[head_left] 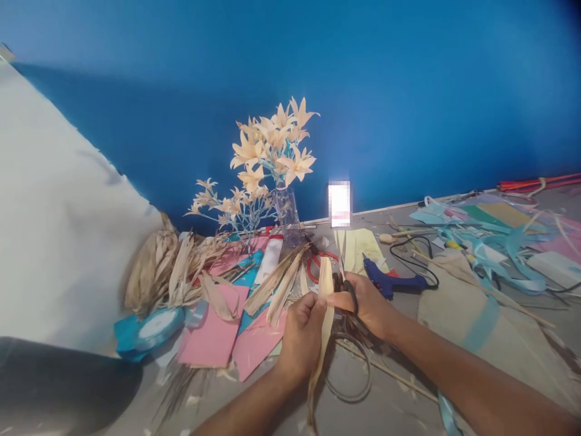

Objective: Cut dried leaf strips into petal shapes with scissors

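Observation:
A long pale strip of dried husk (325, 330) stands upright in front of me, its lower end trailing toward the floor. My left hand (305, 330) is closed, pinching the strip about midway. Close on its right, my right hand (365, 303) is wrapped round black-handled scissors (342, 257), whose blades point up and away, slightly apart. The right thumb reaches the strip beside the left fingertips. Behind the hands lie red-handled scissors (314, 266), partly covered by the strip. More dried husk pieces (272, 287) spread out to the left of the hands.
Cream artificial flowers (272, 142) stand in a clear vase (287, 218) by the blue wall. A blue glue gun (385, 278) with a black cord lies right, near tangled light-blue ribbon (512, 254). Pink sheets (215, 327) and a ribbon roll (157, 327) lie left. A blurred bright rectangle (340, 203) stands behind.

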The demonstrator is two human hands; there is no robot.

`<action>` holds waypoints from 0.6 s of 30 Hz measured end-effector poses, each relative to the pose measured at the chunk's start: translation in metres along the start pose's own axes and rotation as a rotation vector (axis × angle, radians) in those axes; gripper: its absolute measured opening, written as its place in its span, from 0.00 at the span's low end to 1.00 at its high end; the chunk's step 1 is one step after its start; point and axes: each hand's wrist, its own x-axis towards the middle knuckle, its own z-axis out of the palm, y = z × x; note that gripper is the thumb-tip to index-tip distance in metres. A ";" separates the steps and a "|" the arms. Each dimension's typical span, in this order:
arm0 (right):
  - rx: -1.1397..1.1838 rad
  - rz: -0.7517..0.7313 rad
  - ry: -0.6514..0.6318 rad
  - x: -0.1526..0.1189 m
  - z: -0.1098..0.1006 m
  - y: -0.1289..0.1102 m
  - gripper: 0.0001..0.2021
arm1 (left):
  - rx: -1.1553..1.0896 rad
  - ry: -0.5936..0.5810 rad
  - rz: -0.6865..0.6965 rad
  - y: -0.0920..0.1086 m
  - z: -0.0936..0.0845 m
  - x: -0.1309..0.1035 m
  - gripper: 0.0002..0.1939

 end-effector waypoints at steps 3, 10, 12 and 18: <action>-0.116 0.014 0.075 0.000 0.002 -0.001 0.13 | 0.118 0.007 0.031 -0.002 -0.004 0.001 0.18; -0.330 -0.119 0.164 0.000 -0.003 -0.004 0.07 | 0.080 -0.089 -0.123 0.005 -0.009 0.004 0.09; -0.346 -0.142 0.156 -0.001 -0.003 -0.003 0.07 | -0.013 -0.141 -0.156 0.004 -0.009 0.004 0.06; -0.376 -0.132 0.065 -0.002 -0.001 0.004 0.08 | -0.051 -0.129 -0.180 -0.009 -0.008 0.001 0.11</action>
